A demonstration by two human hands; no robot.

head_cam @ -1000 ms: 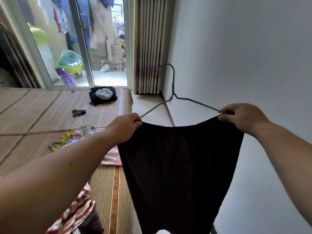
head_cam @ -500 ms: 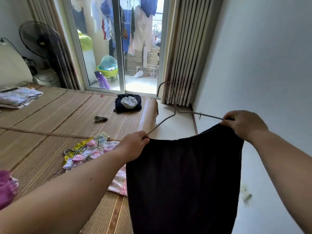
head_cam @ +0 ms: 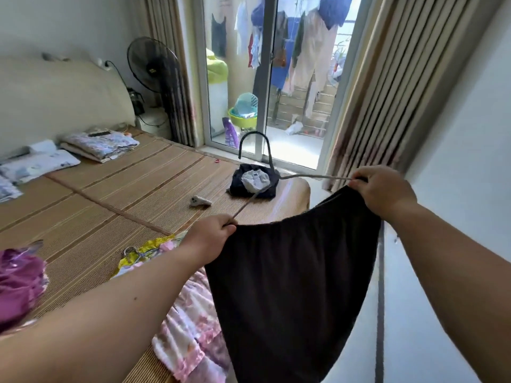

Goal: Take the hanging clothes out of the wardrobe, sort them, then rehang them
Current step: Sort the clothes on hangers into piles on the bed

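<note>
A dark brown, soft-looking garment [head_cam: 290, 286] hangs in the near middle of the scene, held up over the right edge of the bed. Its upper edge is gathered, apparently elastic, and sags in a shallow curve between the two hands. The cloth falls plain and unpatterned, narrowing towards the bottom of the view. It sits on a thin grey wire hanger [head_cam: 315, 176], whose shoulders run out from under the cloth to meet at a twisted neck. The dark hook stands upright on the far side.

The left hand [head_cam: 211, 234] is clenched round the hanger's left end and the left corner of the garment. The right hand [head_cam: 383, 189] pinches the right corner, with the wire passing under its fingers.

Below, a tan woven mat [head_cam: 124, 194] covers the bed. A pink floral cloth [head_cam: 190, 313] lies at its near edge, just left of the garment, and a purple crumpled garment [head_cam: 19, 275] lies at the near left. A folded dark bundle topped with a grey cloth [head_cam: 254, 181] rests at the far right corner of the mat. Beyond it stand a glass sliding door [head_cam: 268, 78] and a striped beige curtain [head_cam: 387, 92].
</note>
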